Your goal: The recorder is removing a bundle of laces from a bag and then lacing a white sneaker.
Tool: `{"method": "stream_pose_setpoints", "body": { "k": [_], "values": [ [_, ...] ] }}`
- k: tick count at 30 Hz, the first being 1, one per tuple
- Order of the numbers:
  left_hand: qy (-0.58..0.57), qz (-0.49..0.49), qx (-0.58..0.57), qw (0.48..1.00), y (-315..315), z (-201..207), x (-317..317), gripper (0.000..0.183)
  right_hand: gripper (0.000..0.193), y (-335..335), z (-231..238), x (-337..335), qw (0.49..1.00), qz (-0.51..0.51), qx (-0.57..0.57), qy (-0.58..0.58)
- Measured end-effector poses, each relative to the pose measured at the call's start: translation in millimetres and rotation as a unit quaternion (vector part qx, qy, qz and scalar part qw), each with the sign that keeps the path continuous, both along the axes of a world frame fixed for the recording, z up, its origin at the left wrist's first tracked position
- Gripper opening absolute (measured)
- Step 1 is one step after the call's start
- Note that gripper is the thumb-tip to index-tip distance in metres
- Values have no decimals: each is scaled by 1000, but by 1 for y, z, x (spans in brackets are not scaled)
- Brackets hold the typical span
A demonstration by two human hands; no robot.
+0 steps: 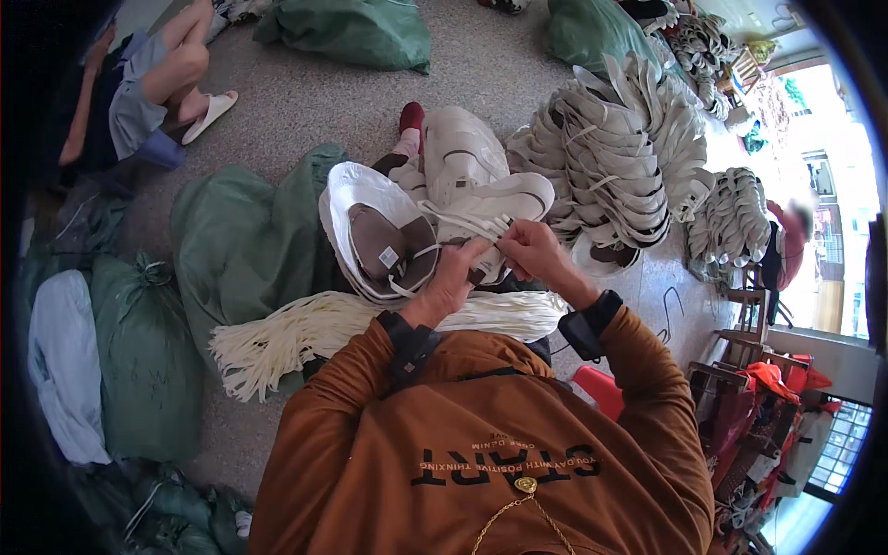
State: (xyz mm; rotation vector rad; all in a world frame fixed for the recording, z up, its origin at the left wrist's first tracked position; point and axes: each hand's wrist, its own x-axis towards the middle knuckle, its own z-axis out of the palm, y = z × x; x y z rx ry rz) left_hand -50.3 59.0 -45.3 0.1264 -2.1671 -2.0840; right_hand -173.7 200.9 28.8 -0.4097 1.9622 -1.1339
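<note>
Over my lap lies a white and grey shoe upper [518, 196] with a white shoelace [462, 222] strung across its front. My left hand [451, 279] is closed on the near edge of that upper, thumb toward the eyelets. Just right of it, my right hand [538, 252] pinches at the lace beside the eyelets, its fingertips partly hidden. Left of the hands rests another white upper [339, 208], opening upward, with a grey lining and a small white label. More pale uppers [458, 139] lie just beyond. A thick bundle of cream shoelaces [305, 335] stretches across my lap below the hands.
Tall stacks of nested shoe uppers [615, 157] stand to the right. Green sacks [245, 250] sit at the left, with another sack [356, 32] at the far side. A person [153, 92] sits at the upper left; another person [786, 245] is at the right near wooden chairs [740, 347].
</note>
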Motion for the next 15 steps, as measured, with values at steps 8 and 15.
{"method": "stream_pose_setpoints", "body": {
  "k": [8,15],
  "values": [
    [-174,88,427,883,12,3,-11,34,16,22,2,15,1000,-6,-6,2],
    [-174,87,475,858,12,-6,-14,33,18,47,5,10,986,126,4,109]
  ]
}}
